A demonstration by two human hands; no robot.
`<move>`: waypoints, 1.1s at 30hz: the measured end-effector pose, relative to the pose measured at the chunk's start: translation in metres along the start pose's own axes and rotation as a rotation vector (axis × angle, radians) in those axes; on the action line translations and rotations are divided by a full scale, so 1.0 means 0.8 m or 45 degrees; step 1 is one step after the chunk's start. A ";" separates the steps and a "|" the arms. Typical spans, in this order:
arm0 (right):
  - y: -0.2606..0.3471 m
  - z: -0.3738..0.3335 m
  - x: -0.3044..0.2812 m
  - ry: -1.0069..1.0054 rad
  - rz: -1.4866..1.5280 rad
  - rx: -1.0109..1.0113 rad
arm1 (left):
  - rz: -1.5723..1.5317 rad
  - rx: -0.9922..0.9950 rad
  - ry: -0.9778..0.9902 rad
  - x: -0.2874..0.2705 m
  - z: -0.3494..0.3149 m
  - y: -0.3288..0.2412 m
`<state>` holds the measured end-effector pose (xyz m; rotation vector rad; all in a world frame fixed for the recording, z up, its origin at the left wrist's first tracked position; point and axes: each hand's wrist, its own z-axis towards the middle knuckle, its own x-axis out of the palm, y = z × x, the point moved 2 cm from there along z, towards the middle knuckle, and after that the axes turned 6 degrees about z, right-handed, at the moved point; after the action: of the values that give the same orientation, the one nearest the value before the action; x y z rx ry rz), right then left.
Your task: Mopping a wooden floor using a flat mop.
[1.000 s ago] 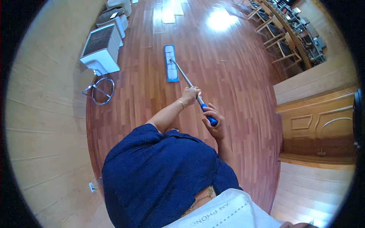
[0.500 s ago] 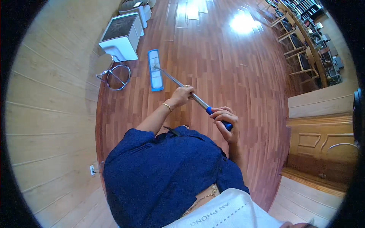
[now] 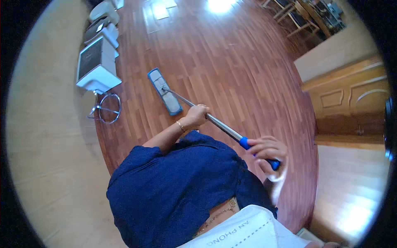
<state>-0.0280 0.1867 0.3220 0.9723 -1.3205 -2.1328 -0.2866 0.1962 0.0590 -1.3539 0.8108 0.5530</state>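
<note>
- The flat mop [image 3: 224, 128] slants across the space in front of the person, from the floor ahead and to the left up to the right hand.
- Its oblong mop head [image 3: 170, 99], pale on top with a blue edge, lies on the wood-look floor [image 3: 223, 78], turned diagonally, its far end pointing left.
- The metal pole meets the mop head near its middle.
- The left hand [image 3: 196, 116] grips the pole partway along, its fingers curled around the metal and pressed together.
- The right hand [image 3: 271, 152] is at the pole's upper end, its fingers bent over the blue grip [image 3: 245, 143] and slightly spread, with the thumb side below; the hand is a little blurred.
- A bracelet [image 3: 180, 126] circles the left wrist.
- The person wears a dark blue shirt [image 3: 178, 182], and a white cloth [image 3: 248, 227] with print covers part of the view at the bottom.
- Left of the mop head, apart from it, stands 1 stool [image 3: 120, 108] with a chrome ring base.
- Just beyond the stool is a white cabinet [image 3: 103, 78] with a dark top.
- Wooden chairs [image 3: 298, 25] stand at the upper right, beside a long table [image 3: 316, 18].
- A panelled wooden door [image 3: 351, 99] is on the right.
</note>
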 end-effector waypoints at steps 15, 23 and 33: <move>0.112 -0.111 -0.031 -0.166 -0.506 -0.319 | -1.720 2.027 0.267 -0.269 -0.029 -0.294; 0.071 -0.124 -0.022 -0.659 -0.288 -0.409 | -1.884 2.339 0.146 -0.321 -0.075 -0.293; 0.085 -0.163 -0.069 -0.217 -0.280 -0.391 | -1.896 1.971 0.633 -0.240 -0.006 -0.430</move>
<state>0.1076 0.1189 0.3628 0.8551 -0.9514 -2.5410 -0.1453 0.1570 0.4245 -0.2563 0.1939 -1.3951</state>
